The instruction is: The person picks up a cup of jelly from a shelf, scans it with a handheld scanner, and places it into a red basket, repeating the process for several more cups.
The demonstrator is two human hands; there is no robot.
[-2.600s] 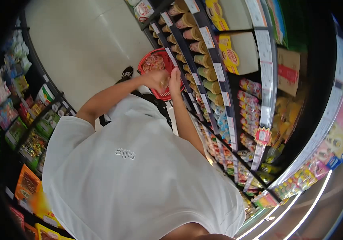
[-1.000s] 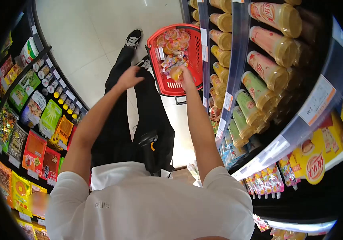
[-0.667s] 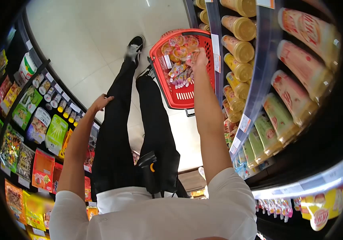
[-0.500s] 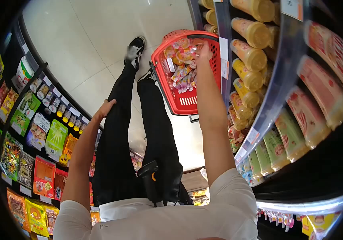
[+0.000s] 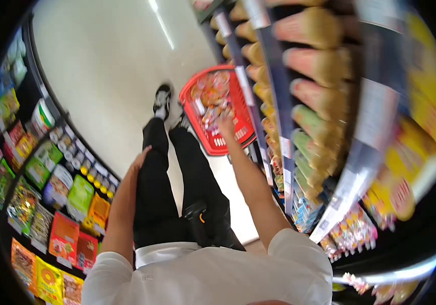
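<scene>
A red shopping basket (image 5: 243, 109) stands on the floor beside my feet, against the right-hand shelf. Inside it lie several small colourful packaged sweets (image 5: 213, 94). My right hand (image 5: 225, 125) reaches into the near part of the basket, over the packets; motion blur hides its fingers and whether anything is in them. My left hand (image 5: 140, 156) rests on my black trouser leg near the knee, its fingers laid along the cloth and holding nothing.
Shelves on the right carry rows of cups with tan lids (image 5: 319, 66) and yellow packages (image 5: 406, 168). On the left shelf are snack bags (image 5: 65, 234) and small jars (image 5: 88, 173). A black handheld device (image 5: 196, 216) hangs at my waist.
My right hand has moved from the far right corner of the basket to its near part. The view has shifted along the shelves and blurred. My left hand stays on the leg.
</scene>
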